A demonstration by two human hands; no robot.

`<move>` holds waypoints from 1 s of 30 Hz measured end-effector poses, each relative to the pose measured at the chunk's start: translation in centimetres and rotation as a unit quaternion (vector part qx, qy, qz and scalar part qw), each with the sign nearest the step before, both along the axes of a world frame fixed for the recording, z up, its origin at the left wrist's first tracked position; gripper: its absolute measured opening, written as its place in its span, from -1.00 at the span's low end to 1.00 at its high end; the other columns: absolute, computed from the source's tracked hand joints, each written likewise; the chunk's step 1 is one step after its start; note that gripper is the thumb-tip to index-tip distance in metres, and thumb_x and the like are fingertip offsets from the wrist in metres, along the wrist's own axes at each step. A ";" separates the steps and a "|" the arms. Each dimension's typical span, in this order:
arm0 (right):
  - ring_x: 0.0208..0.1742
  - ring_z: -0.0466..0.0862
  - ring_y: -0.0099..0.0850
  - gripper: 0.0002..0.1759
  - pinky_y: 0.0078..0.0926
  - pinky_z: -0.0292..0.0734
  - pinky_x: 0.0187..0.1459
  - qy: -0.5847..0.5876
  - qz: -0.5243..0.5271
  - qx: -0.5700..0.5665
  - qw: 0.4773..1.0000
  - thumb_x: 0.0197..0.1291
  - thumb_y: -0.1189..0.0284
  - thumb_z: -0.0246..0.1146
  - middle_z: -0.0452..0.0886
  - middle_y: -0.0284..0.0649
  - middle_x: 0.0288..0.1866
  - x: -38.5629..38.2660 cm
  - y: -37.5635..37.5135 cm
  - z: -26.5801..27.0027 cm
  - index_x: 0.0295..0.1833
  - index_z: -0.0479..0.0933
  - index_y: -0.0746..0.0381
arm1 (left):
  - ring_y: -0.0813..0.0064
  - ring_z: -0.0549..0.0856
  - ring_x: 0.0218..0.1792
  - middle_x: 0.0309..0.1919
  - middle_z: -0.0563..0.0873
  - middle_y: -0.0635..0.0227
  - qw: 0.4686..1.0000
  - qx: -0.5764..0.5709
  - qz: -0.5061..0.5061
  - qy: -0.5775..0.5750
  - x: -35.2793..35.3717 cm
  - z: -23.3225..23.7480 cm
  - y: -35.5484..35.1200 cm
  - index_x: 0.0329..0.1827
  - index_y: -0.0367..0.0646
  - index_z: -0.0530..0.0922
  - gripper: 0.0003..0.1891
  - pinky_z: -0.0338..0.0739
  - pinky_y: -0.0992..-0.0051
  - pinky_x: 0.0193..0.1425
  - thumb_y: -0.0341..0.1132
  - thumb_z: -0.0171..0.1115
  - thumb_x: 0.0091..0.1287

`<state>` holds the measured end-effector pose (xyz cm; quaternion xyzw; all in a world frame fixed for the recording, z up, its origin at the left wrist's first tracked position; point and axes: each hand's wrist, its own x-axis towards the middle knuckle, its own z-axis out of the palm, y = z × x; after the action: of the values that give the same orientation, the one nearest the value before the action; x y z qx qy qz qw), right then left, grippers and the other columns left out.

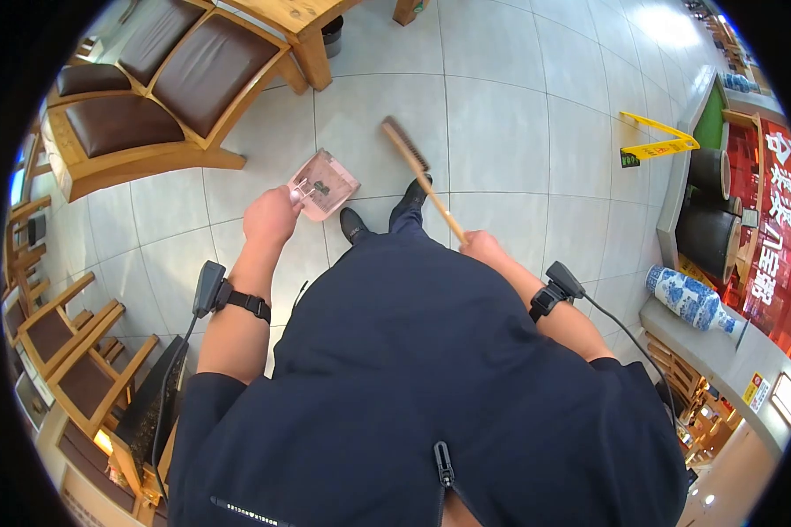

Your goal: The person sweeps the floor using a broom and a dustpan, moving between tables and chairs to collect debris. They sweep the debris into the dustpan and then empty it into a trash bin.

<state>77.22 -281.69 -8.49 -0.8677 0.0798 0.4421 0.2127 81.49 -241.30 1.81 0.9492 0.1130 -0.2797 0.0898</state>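
Note:
My left hand [271, 215] is closed round the handle of a pink dustpan [330, 183], which has some dark debris in its pan. The dustpan is in front of my left shoe [353, 225]. In my right hand [483, 249] is the wooden handle of a long brush [402, 145] with dark bristles. The brush head lies beyond my right shoe [413, 195], to the right of the dustpan and apart from it.
A wooden bench [211, 75] with brown cushions and a table [303, 19] stand at the upper left. Chairs [83, 382] line the left side. At the right are a yellow floor sign [664, 136], dark jars [707, 237] and a blue-white vase [690, 297].

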 end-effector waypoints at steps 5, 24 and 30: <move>-0.11 0.65 -0.12 -0.68 -0.31 0.49 -0.07 0.120 -0.160 0.136 0.970 0.21 0.34 0.07 0.63 0.10 -0.22 0.1 4.5 6.4 -0.09 0.55 0.36 | 0.15 0.65 -0.18 -0.25 0.68 0.19 1.000 -0.009 0.026 0.000 -0.4 0.0 0.0 -0.16 -0.12 0.57 -0.75 0.53 0.23 -0.15 -0.16 0.23 0.21; -0.14 0.63 -0.07 -0.72 -0.15 0.54 -0.11 -0.171 0.272 -0.100 0.942 0.16 0.42 -0.01 0.63 0.05 -0.23 10.0 9.0 6.7 -0.11 0.54 0.28 | 0.14 0.65 -0.25 -0.31 0.67 0.18 0.985 0.022 0.173 -0.006 -13.4 1.6 5.2 -0.28 -0.13 0.53 -0.74 0.51 0.18 -0.21 -0.11 0.21 0.20; -0.13 0.65 -0.12 -0.73 -0.21 0.57 -0.13 -0.145 0.346 -0.168 0.912 0.20 0.39 0.01 0.64 -0.05 -0.17 7.8 10.5 5.3 -0.11 0.55 0.27 | 0.11 0.64 -0.29 -0.37 0.67 0.17 0.956 0.030 0.290 -0.028 -18.8 2.6 5.2 -0.33 -0.15 0.54 -0.72 0.50 0.19 -0.23 -0.09 0.24 0.17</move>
<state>85.01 -271.16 -3.14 -0.9184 -0.1842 0.3376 -0.0928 62.65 -236.11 4.45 0.8852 0.3895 -0.2113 0.1417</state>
